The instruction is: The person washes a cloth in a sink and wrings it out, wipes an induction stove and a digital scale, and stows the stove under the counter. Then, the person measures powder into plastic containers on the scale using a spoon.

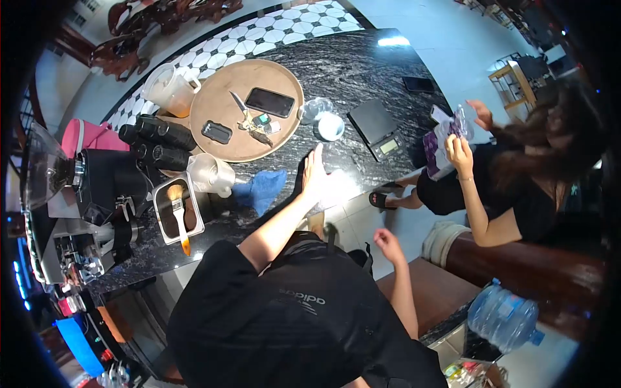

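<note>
My left hand is stretched out over the dark marble counter, its fingers extended and holding nothing. Just beyond its fingertips stands a white-topped round cup, with clear plastic cups beside it. A crumpled blue cloth lies to the left of this hand. My right hand hangs apart from the counter's edge with its fingers curled in, and no object shows in it. A black digital scale sits on the counter to the right of the cup.
A round brown tray carries phones, a folding knife and small items. A metal container with a brush stands by a coffee grinder. At right a person handles a purple package. A water bottle lies lower right.
</note>
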